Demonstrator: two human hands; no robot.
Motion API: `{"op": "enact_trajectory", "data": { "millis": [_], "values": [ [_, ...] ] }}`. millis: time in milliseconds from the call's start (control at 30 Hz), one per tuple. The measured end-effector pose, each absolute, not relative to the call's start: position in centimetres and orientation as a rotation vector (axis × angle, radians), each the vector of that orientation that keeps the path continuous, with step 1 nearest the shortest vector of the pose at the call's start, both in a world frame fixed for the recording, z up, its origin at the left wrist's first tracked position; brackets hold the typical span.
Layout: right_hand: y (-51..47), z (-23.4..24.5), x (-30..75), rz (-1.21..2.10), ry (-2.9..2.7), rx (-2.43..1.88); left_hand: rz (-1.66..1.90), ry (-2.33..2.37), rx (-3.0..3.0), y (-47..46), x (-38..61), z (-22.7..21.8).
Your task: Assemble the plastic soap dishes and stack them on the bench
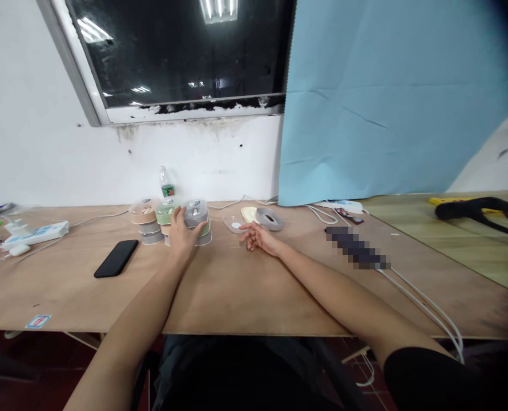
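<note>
as left hand (181, 235) touches stacked round containers (196, 212), right hand (259, 237) lies palm-down

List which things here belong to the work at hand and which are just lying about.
Work at hand: left hand touching stacked round containers; right hand beside a clear round dish, a grey oval lid and a cream piece.
Lying about: black smartphone, white power strip, plastic bottle, blue cloth.
</note>
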State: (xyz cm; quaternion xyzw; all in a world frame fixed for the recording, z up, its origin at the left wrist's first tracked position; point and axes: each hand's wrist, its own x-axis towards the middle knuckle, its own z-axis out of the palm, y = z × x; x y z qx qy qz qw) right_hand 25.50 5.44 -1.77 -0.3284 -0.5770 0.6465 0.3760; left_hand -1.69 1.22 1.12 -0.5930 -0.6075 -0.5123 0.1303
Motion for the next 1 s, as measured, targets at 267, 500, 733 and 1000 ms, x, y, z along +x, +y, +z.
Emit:
{"op": "enact_trajectory", "data": {
  "millis": [267, 500, 733, 1000],
  "values": [
    [6.5, -2.6, 25.6, 1.186, -1.527, -0.925, -1.571, -1.511, -1.757, 0.5, -1.7, 1.6],
    [8.2, -2.6, 27.5, 0.408, -1.423, -1.195, -1.423, -1.225, -2.211, -0.8, 0.3, 0.8],
    [9.7, -3.8, 28.3, 0.414, -1.455, -1.413, -0.776, -1.299, -2.819, -1.5, 2.2, 0.5],
    [10.0, -4.3, 28.1, 0.432, -1.544, -1.495, -0.555, -1.463, -2.935, -0.6, 1.5, -0.3]
  ]
}}
